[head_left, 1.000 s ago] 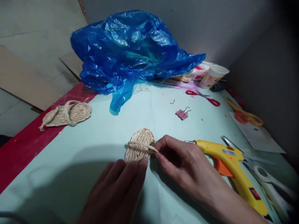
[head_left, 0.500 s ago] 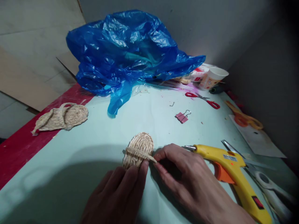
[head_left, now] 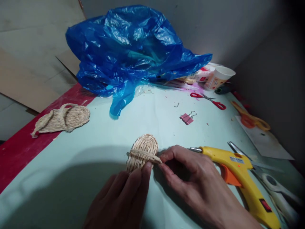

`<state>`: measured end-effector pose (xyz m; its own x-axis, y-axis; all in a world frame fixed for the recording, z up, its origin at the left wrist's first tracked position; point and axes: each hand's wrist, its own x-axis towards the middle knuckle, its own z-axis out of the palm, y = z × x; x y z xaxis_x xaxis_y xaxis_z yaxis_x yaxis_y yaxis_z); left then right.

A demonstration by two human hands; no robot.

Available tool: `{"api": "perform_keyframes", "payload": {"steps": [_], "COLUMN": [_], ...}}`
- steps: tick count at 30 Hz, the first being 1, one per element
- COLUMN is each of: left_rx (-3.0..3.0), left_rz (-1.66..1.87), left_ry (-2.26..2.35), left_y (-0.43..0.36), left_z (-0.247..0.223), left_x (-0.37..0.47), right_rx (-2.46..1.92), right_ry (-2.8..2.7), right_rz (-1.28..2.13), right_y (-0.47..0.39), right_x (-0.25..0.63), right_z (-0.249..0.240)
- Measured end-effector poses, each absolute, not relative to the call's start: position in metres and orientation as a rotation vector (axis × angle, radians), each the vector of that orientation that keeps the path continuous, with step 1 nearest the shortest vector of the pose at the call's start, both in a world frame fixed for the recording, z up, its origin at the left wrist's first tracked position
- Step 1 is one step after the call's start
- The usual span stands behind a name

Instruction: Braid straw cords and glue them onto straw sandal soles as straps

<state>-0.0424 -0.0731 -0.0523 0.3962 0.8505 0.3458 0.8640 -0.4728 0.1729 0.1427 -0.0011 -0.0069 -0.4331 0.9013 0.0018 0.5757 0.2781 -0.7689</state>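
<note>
A small sole of coiled straw cord (head_left: 145, 143) lies on the pale table cover, with a cord strap (head_left: 144, 155) across it. My left hand (head_left: 121, 194) holds the near end of the sole, its fingers pressed together and covering that end. With thumb and forefinger, my right hand (head_left: 190, 178) pinches the strap's right end beside the sole. A similar straw sandal (head_left: 73, 118) with straps rests at the left, over the red table edge.
A yellow glue gun (head_left: 240, 171) and large scissors (head_left: 269, 181) lie right of my right hand. Farther back are a pink binder clip (head_left: 188, 117), red scissors (head_left: 209, 100), orange scissors (head_left: 250, 119), a paper cup (head_left: 219, 78) and a blue plastic bag (head_left: 133, 47).
The view has shifted slightly. Both hands keep their hold on the sole and strap, with hardly any movement between them.
</note>
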Motion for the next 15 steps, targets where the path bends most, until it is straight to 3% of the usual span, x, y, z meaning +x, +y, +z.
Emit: {"api": "perform_keyframes", "payload": {"steps": [15], "left_rx": [-2.621], "left_rz": [-0.564], "left_ry": [-1.709], "left_y": [-0.075], "left_z": [-0.046], "left_x": [-0.038], "right_rx": [-1.286], "right_ry": [-2.256], "right_rz": [0.919], "right_y": [-0.004], "right_x": [0.141], "right_z": [-0.003]}}
